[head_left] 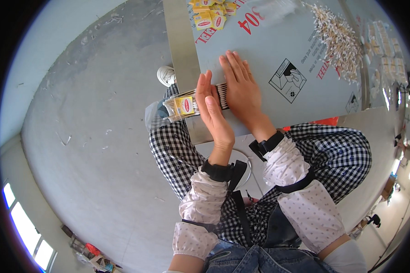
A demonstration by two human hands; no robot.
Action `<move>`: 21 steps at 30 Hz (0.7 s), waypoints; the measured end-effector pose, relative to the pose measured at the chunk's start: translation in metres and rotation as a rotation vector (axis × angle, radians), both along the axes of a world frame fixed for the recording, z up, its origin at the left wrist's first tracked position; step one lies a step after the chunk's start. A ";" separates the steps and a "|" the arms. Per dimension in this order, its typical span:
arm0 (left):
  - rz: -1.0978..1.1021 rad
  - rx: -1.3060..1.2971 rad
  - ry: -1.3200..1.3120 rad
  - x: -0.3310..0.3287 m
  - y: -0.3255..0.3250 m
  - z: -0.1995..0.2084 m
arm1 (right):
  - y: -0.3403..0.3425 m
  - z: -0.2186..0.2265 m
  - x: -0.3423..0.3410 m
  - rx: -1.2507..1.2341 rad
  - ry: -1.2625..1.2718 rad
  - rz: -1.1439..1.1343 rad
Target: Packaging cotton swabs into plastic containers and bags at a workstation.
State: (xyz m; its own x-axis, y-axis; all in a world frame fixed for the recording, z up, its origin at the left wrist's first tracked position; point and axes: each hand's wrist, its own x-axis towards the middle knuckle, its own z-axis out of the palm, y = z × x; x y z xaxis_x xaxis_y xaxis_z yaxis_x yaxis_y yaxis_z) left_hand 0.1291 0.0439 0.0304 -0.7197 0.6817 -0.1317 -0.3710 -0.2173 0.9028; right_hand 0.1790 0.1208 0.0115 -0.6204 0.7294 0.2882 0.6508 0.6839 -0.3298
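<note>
Head camera is showing the left hand and right hand flanking a row of cotton swabs by the left edge of the table. Both hands' fingers are extending nearly pressed together, while a clear yellow-labelled pack is jutting past that edge.

There is one left hand, one right hand, two black wristbands, one clear bag with one yellow label, one swab heap at two o'clock, one white shoe at eleven.
</note>
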 end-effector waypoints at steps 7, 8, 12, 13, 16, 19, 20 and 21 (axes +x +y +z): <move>-0.014 0.011 0.000 0.003 0.007 -0.003 | -0.001 0.001 0.001 0.030 -0.035 -0.008; -0.010 0.007 0.007 0.002 0.005 -0.003 | -0.003 0.002 -0.002 0.026 -0.028 -0.004; -0.049 0.011 0.066 -0.002 0.003 0.000 | -0.001 0.000 -0.001 -0.001 -0.021 -0.004; -0.053 -0.003 0.047 -0.005 0.004 0.006 | 0.000 -0.001 -0.001 0.007 -0.041 -0.005; 0.058 -0.007 0.127 -0.016 -0.008 0.027 | 0.001 0.000 0.006 0.021 -0.027 0.000; 0.173 -0.240 0.484 -0.063 -0.032 0.042 | 0.001 -0.002 0.003 0.035 -0.047 0.001; 0.170 -0.364 0.604 -0.081 -0.040 0.031 | 0.000 -0.001 0.003 0.036 -0.045 0.004; 0.172 -0.368 0.609 -0.098 -0.046 0.026 | -0.001 0.001 0.001 0.030 -0.045 0.010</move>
